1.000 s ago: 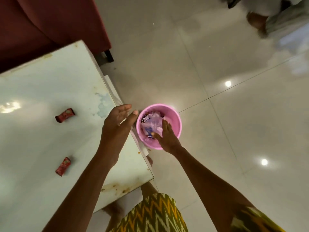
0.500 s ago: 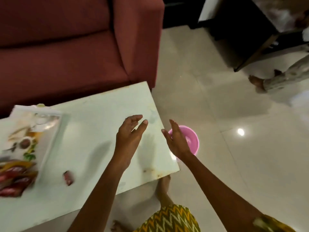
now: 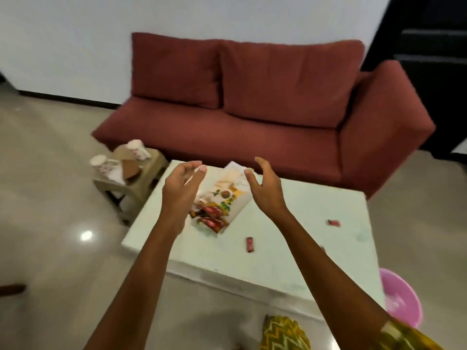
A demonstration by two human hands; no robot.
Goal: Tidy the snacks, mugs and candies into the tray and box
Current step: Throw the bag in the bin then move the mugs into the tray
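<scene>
Left hand (image 3: 182,190), right hand (image 3: 265,188) hovered open, empty, flanking tray (image 3: 233,173) — likely poised to grasp it. 2 candies (image 3: 249,244) loose on table (image 3: 290,261), 4 o'clock of tray; mugs (image 3: 103,164) at 9.

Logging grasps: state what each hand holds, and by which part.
Nothing is held: left hand and right hand are both empty, fingers loosely curved, near the tray.

The tray (image 3: 240,201) lies on the table (image 3: 290,258), candies (image 3: 249,244) to its right, a stool (image 3: 141,184) bearing mugs (image 3: 103,164) left, the sofa (image 3: 252,127) behind.
</scene>
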